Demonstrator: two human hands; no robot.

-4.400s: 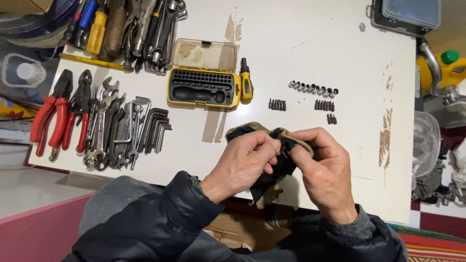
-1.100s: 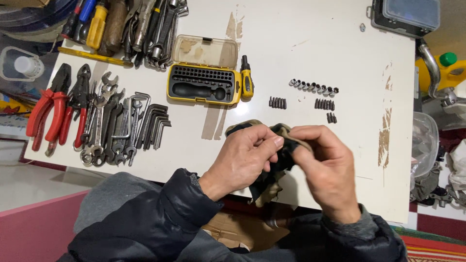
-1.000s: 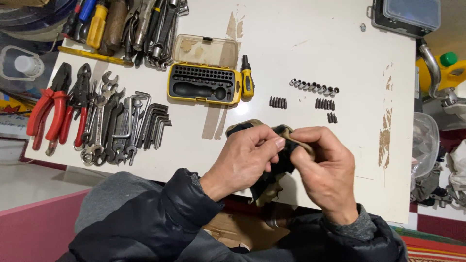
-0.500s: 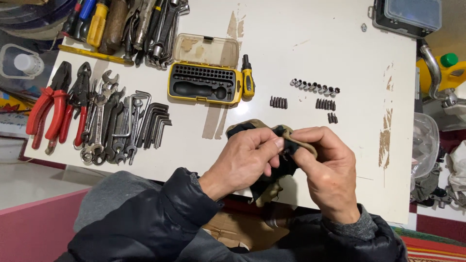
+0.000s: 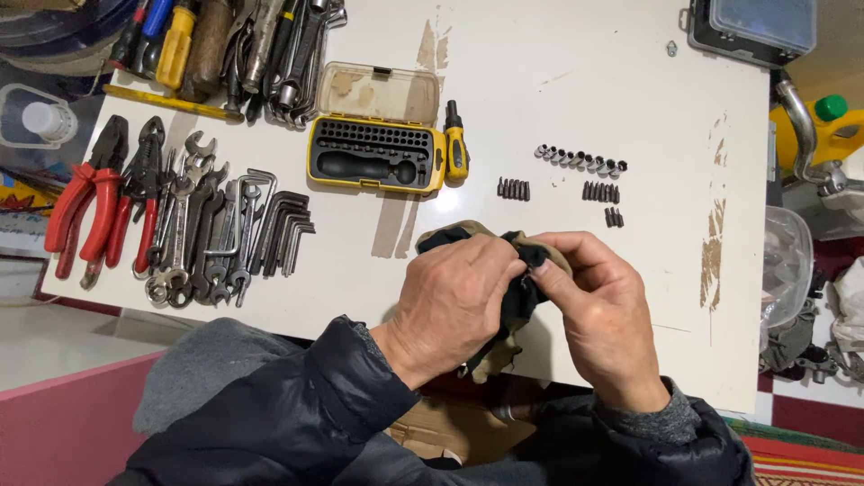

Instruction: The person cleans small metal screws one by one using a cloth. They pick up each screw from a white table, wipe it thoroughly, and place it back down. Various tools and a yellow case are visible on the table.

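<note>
Both my hands work together over the near edge of the white table (image 5: 558, 99). My left hand (image 5: 454, 292) grips a dark black and tan cloth (image 5: 504, 306) bunched between the hands. My right hand (image 5: 598, 301) pinches the same cloth at its top with thumb and forefinger; what lies inside the fold is hidden. Just beyond the hands lie short rows of small dark screwdriver bits (image 5: 514, 189) and a second group of bits (image 5: 600, 192), plus a row of small silver sockets (image 5: 580, 160).
An open yellow bit case (image 5: 376, 153) with a yellow-handled driver (image 5: 456, 148) beside it sits mid-table. Hex keys (image 5: 281, 229), wrenches (image 5: 193, 225) and red pliers (image 5: 85, 202) lie left. More tools (image 5: 234, 40) line the far left; a grey box (image 5: 751, 27) stands far right.
Hardly anything differs; my fingers shift slightly on the cloth while both hands stay in the same place.
</note>
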